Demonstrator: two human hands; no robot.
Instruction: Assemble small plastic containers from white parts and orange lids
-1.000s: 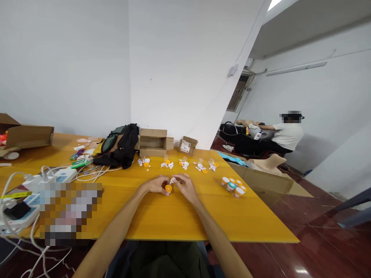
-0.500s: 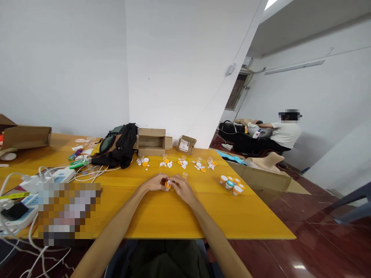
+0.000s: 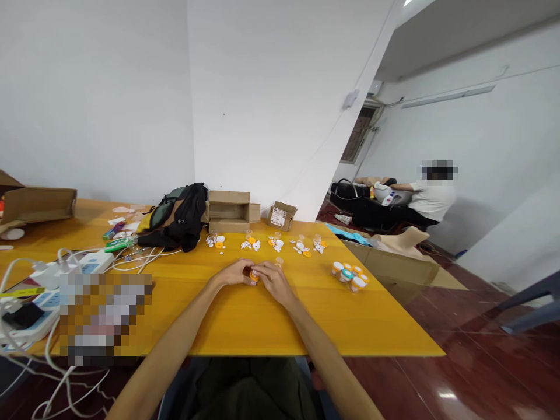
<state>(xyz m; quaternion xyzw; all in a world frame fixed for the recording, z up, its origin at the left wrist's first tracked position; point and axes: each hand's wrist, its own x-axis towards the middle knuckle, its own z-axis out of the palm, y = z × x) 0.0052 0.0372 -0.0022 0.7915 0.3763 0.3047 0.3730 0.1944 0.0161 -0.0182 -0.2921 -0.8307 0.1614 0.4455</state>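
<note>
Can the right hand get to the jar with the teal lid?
Probably yes: nothing seems to stand between the right hand and the teal-lidded jar, though other jars crowd it and that hand is busy at an orange piece.

Beyond your fingers (image 3: 266, 272), at the wall side of the tabletop (image 3: 341, 321), locate an open cardboard box (image 3: 229, 224) and, to its right, a smaller labelled carton (image 3: 277, 216). Further left, beyond your fingers, note the black-and-green backpack (image 3: 190, 219) lying beside the box. Well left of your fingers, observe a power strip (image 3: 100, 261) and white adapters (image 3: 48, 275). Well right of your fingers, past the tabletop's edge, note a large carton (image 3: 394, 271) containing light-blue material (image 3: 350, 234); beyond it, a person (image 3: 433, 201) sits.
</note>
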